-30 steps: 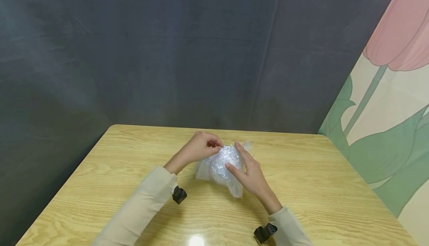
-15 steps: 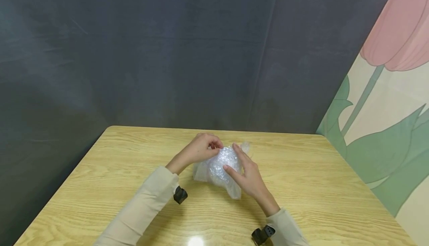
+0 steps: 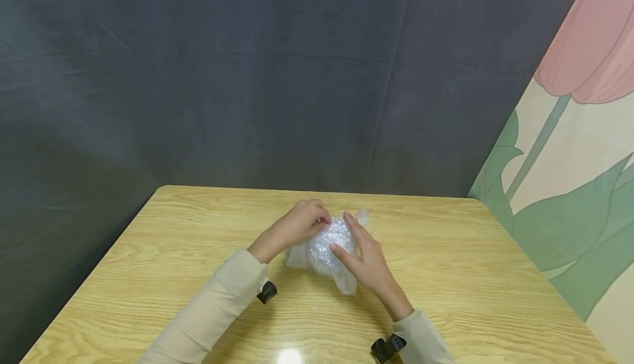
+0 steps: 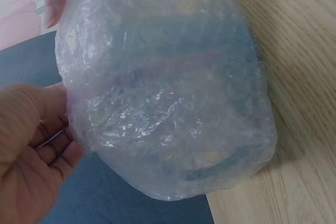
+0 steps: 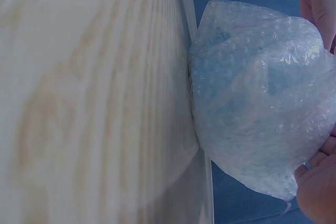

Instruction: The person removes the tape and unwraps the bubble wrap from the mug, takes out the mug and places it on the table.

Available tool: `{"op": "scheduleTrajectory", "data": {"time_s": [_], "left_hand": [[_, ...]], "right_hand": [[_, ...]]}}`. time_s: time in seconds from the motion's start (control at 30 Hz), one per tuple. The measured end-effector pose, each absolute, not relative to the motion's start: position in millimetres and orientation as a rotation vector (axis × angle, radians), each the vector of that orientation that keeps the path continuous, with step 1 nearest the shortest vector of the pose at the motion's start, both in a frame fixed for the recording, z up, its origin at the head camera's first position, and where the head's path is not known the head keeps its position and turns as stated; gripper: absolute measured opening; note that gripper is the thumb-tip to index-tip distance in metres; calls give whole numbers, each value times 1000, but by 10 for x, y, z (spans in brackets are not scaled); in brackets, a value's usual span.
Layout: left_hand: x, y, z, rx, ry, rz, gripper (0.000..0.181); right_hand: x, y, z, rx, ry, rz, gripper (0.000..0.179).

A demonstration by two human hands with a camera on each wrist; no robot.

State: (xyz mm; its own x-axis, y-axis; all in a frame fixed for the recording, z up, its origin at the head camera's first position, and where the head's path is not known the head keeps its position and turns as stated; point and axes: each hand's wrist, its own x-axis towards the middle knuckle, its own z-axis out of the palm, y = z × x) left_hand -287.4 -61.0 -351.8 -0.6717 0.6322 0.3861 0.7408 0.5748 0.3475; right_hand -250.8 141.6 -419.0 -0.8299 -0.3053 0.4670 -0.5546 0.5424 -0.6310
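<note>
A bundle of clear bubble wrap sits on the table between both hands. Through the layers, in the left wrist view, a blue-green thing with a curved dark edge shows faintly; its kind is hidden by the wrap. My left hand pinches the upper left edge of the bubble wrap, fingers curled, as the left wrist view also shows from close by. Along the bundle's right side rests my right hand, its fingers straight and the thumb spread across the front. Loose wrap corners stick out at the lower front and upper right.
The wooden table reaches back to a dark grey curtain. A flower-painted panel stands at the right. Black wrist cameras sit at the left cuff and right cuff.
My left hand has shifted slightly right and down along the wrap's top edge. The right hand stays against the bundle with little movement.
</note>
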Motion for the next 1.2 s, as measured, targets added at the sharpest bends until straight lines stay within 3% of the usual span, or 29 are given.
{"op": "scheduleTrajectory", "data": {"time_s": [1.2], "left_hand": [[-2855, -537, -3512, -1117, -2740, -584, 8]], "right_hand": [[-2499, 1401, -4207, 708, -2472, 1175, 74]]}}
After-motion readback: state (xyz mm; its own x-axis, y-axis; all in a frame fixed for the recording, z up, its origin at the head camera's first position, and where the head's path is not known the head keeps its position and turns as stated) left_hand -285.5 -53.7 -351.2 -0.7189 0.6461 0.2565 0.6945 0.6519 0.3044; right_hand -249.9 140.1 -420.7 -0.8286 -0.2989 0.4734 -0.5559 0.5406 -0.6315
